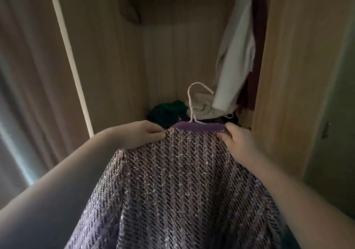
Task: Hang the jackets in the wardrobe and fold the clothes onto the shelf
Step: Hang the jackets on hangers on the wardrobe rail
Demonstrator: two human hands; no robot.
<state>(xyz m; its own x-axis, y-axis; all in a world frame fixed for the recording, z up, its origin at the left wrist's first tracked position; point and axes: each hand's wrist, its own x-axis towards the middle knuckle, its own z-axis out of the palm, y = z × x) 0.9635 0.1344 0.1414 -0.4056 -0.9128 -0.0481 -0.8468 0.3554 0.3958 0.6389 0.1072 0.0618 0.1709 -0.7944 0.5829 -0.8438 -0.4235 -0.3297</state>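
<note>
A purple tweed jacket [178, 181], on a pale hanger [193, 102], is held before the open wardrobe [119, 60]; its shoulders are pinched by the curled fingers of the left hand [140, 133] and the right hand [236, 139]

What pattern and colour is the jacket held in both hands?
The jacket is a purple tweed weave with diagonal stripes and a plain purple collar; head view.

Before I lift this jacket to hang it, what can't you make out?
Head view only.
- Rail: none visible; top edge cuts the wardrobe off.
- Hanger: only its hook shows; jacket covers the rest.
- Jacket hem: below the bottom edge.
- Clothes pile: dark, partly behind the jacket.
</note>
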